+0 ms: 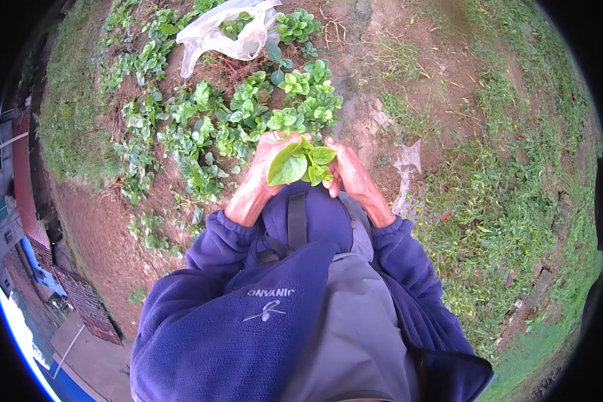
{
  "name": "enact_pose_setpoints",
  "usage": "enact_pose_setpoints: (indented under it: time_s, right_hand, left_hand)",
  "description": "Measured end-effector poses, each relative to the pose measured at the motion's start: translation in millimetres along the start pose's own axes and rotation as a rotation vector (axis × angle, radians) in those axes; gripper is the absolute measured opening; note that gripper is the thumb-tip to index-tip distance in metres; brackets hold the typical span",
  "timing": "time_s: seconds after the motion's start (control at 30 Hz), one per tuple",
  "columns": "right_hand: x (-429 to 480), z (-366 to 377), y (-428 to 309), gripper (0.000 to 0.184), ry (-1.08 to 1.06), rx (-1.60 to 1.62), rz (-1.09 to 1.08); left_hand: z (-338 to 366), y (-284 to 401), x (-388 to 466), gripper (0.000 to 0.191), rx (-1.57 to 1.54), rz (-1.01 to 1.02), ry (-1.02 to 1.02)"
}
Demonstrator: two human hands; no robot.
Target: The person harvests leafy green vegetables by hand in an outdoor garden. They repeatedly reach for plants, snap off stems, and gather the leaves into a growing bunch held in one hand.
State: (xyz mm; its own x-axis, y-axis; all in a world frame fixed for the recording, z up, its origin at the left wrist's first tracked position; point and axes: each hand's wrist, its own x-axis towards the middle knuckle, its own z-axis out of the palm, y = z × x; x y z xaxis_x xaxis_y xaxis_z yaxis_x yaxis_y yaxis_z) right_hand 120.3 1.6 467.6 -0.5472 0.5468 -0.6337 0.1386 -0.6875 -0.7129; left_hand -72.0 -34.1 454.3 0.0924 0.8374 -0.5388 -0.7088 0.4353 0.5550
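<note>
A small bunch of bright green, broad-leafed greens (pixel 294 166) is between my two hands, in front of my body. My left hand (pixel 265 158) grips it from the left, with the fingers partly hidden behind the largest leaf. On the other side, my right hand (pixel 350 168) curls at the smaller leaves, its thumb and fingertips on them. The stems are hidden by leaves and hands. Just beyond the hands grow low leafy plants (pixel 286 119) of a similar look, rooted in brown soil.
White plastic sheeting (pixel 221 37) lies over plants at the far end. A torn scrap of film (pixel 407 166) lies on bare soil (pixel 447 80) to the right. Weedy plants (pixel 482 236) cover the ground farther right. Buildings (pixel 5 211) stand at the left rim.
</note>
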Motion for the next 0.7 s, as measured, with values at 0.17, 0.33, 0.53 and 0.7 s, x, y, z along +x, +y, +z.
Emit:
enact_pose_setpoints:
  time_s: [0.17,0.33,0.53,0.7]
  right_hand:
    - [-13,7,-6,0.059,0.06,-0.163,-0.054]
    - [-20,3,-1,0.059,0.088,-0.218,-0.194]
    - [-16,3,2,0.059,0.162,-0.181,-0.077]
    - [-17,1,1,0.049,0.103,0.041,0.024]
  left_hand:
    - [17,-7,3,0.021,-0.041,-0.088,-0.189]
    - [17,-7,9,0.02,0.172,-0.049,-0.111]
    - [23,-1,3,0.029,0.373,-0.046,-0.081]
    - [29,5,-2,0.027,0.472,0.063,-0.161]
